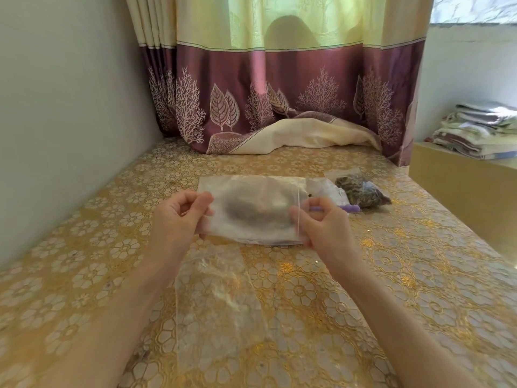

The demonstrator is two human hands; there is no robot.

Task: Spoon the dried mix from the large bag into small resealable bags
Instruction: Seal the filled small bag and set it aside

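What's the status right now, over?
Left hand and right hand pinch a small bag holding dried mix. Empty bag lies nearer. Large bag and purple spoon behind.

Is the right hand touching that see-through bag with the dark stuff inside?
Touching: the head view shows the right hand pinching the bag's right edge.

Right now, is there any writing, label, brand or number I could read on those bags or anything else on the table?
None can be read.
Held bag: blurred, no print shows.
Empty bags nearer the person: clear plastic, no print shows.
Filled bag: no label visible.
Tablecloth and curtain: patterns only, no words.
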